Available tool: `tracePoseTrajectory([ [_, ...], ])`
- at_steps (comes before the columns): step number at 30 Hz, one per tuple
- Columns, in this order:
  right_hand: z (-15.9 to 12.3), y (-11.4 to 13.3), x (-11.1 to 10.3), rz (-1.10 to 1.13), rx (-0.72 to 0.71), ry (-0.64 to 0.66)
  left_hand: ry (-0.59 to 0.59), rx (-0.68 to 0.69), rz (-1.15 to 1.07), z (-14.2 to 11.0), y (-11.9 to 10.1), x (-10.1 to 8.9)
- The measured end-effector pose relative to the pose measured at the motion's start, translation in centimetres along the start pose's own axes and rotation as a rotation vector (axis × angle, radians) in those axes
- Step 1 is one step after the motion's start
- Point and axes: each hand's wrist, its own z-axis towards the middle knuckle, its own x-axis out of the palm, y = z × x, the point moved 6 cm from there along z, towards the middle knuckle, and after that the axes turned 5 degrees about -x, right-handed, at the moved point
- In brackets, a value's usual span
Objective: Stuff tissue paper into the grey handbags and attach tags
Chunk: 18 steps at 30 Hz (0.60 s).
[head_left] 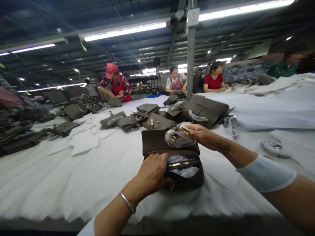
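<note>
Gripping the near rim of the open olive handbag (183, 178), the left hand (152, 172) has its fingers curled over the edge by the zip, closed firmly on the bag. Bag sits on the white table cover (73, 177), centre-front, mouth facing up, flap (155, 141) folded back away from the person. White stuffing paper (183, 170) shows inside the opening. R hand (203, 135) is just above the flap, fingers pinched narrow around a plastic-wrapped strap bundle (179, 137) w/ gold hardware; the bundle touches the flap's top edge. Metal bracelet (128, 203) on L wrist; white sleeve guard (267, 173) on R forearm. More olive bags (152, 118) lie grouped farther back, well apart from the held bag. White sheets (273, 114) are stacked at right. Three co-workers (115, 83) stand or sit at the far table edge, near a steel post (190, 62).
</note>
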Motion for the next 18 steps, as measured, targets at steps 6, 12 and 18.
tracePoseTrajectory([
  [6,-0.1,-1.5,1.3,0.102,0.049,-0.057,0.025,0.022,0.019,0.1,-0.5,-0.2],
  [12,-1.0,0.7,3.8,-0.093,0.009,0.113,0.022,-0.014,0.025,-0.2,-0.4,0.1],
  [18,-0.7,0.8,5.5,-0.696,-0.045,0.135,0.092,0.021,0.033,0.2,-0.2,0.8],
])
